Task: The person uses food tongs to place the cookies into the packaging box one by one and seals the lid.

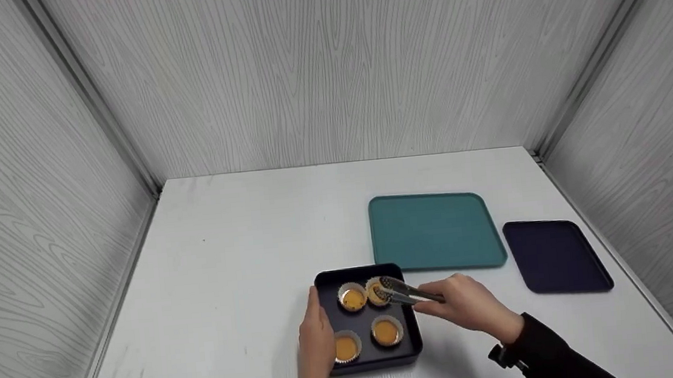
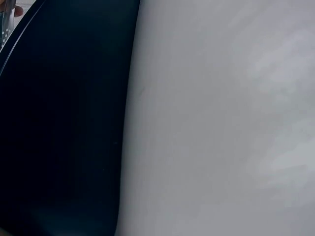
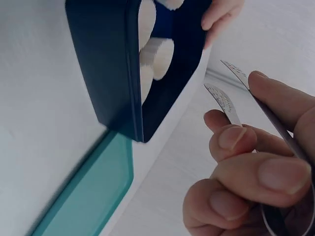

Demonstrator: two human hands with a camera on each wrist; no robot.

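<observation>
A deep dark-blue baking pan (image 1: 355, 319) stands near the front of the table, holding several pleated pale cups with yellow-orange filling, one at the near right (image 1: 387, 331). Along the pan's left wall rests my left hand (image 1: 316, 340), fingers straight against it; it partly covers the near-left cup (image 1: 347, 347). My right hand (image 1: 471, 305) grips metal tongs (image 1: 409, 291) with perforated tips. Those tips are parted over the far-right cup (image 1: 373, 292). The right wrist view shows nothing between the tongs' tips. Mostly the pan's outer wall (image 2: 74, 118) fills the left wrist view.
Behind the pan to the right lies a flat teal tray (image 1: 435, 232). A smaller dark navy tray (image 1: 555, 255) lies farther right, near the side wall. Grey wood-grain panels (image 1: 326, 68) enclose the white table (image 1: 228, 271) at the back and both sides.
</observation>
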